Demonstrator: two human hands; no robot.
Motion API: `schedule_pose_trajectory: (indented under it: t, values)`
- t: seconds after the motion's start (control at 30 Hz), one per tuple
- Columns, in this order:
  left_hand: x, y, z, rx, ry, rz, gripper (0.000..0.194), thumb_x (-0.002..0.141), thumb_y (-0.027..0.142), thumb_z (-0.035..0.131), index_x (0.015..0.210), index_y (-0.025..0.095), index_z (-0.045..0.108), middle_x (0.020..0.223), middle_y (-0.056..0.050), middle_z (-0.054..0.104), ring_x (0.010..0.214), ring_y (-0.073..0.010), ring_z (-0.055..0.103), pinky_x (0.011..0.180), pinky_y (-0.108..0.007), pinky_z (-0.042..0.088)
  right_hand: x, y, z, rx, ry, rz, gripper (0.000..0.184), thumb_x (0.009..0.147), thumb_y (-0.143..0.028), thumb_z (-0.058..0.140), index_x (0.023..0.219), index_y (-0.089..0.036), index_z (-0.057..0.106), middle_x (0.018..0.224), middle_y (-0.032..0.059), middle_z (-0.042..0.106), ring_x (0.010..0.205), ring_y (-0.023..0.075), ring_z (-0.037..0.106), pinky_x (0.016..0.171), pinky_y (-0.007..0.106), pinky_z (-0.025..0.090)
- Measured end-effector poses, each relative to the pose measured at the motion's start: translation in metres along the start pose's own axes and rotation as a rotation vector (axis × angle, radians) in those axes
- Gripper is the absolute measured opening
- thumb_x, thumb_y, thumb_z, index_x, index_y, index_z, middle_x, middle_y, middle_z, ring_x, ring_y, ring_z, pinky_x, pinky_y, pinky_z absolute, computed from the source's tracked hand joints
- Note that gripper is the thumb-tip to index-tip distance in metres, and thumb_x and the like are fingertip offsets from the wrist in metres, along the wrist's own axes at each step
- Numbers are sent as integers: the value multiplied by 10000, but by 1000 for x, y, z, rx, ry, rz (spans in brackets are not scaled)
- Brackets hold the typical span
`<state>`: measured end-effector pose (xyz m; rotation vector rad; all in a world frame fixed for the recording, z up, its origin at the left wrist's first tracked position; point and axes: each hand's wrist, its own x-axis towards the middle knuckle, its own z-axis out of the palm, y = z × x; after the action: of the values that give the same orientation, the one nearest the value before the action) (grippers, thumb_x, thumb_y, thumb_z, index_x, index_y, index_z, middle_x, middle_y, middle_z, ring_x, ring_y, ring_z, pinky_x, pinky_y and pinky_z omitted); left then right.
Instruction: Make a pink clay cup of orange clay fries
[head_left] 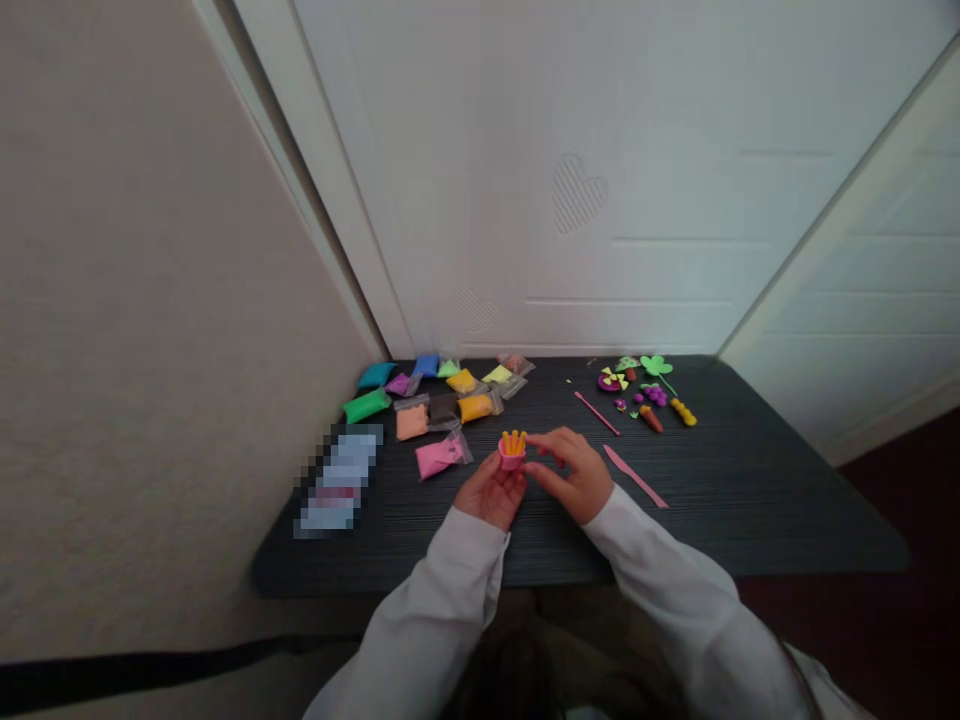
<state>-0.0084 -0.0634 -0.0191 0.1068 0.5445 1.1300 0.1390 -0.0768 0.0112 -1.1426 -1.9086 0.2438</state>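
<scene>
A small pink clay cup (512, 461) with several yellow clay fries (514, 441) standing in it is held upright over the table. My left hand (493, 493) grips the cup from below and the left, palm turned up. To its right is my right hand (574, 472), thumb and forefinger parted, their tips at the cup's right edge; whether they touch it I cannot tell. Left of my hands lies a bag of pink clay (441, 456). A pink plastic knife (634, 475) rests to the right of my right hand, and a thin pink modelling tool (598, 413) lies farther back.
Bags of coloured clay, among them green (367, 406), peach (412, 420) and orange (475, 406), cover the table's back left. A blurred-out phone-like object (341, 480) lies at the left edge. Small clay figures, including purple grapes (655, 395) and a green clover (656, 366), are at the back right.
</scene>
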Motion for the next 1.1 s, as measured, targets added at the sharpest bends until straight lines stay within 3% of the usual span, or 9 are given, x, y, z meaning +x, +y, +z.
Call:
schedule_pose_trajectory:
  t: [0.13, 0.3, 0.53, 0.73, 0.93, 1.1]
  values:
    - [3, 1, 0, 10, -30, -4, 181, 805, 106, 439, 864, 92, 609, 727, -83, 686, 654, -136, 650, 591, -224, 533, -15, 0, 20, -28, 161, 52, 240, 811, -277, 491, 1017, -191, 581, 749, 24, 587, 648, 128, 498, 672, 300, 405]
    - [5, 1, 0, 13, -66, -3, 188, 809, 108, 428, 859, 95, 609, 732, -78, 689, 677, -138, 654, 620, -231, 534, -21, -1, 30, -59, 209, 33, 299, 789, -283, 521, 1073, -201, 565, 786, 30, 591, 700, 139, 515, 716, 314, 399]
    - [-1, -1, 2, 26, -107, -16, 185, 790, 95, 449, 888, 103, 607, 708, -61, 680, 647, -123, 641, 579, -211, 517, -22, -1, 29, -56, 203, -16, 328, 765, -288, 555, 1088, -233, 572, 831, 40, 597, 762, 157, 528, 705, 320, 406]
    - [-3, -4, 2, 38, -122, -44, 167, 780, 97, 470, 856, 109, 618, 798, -61, 677, 688, -99, 627, 576, -172, 500, -23, -3, 26, -2, 172, -31, 205, 764, -254, 561, 959, -239, 623, 791, 29, 601, 761, 151, 543, 708, 323, 411]
    - [-8, -5, 1, 121, -142, -99, 176, 715, 105, 557, 876, 90, 627, 859, -82, 668, 750, -161, 634, 640, -219, 501, -21, -9, 20, 67, 100, 28, 124, 744, -226, 590, 867, -218, 609, 741, 4, 613, 706, 132, 546, 684, 307, 404]
    - [-13, -3, 4, 182, -159, -125, 178, 712, 121, 574, 879, 129, 634, 899, -66, 665, 770, -159, 629, 672, -228, 485, -19, -13, 15, 92, 40, 81, 106, 752, -212, 584, 857, -207, 599, 620, -22, 561, 624, 116, 507, 646, 296, 381]
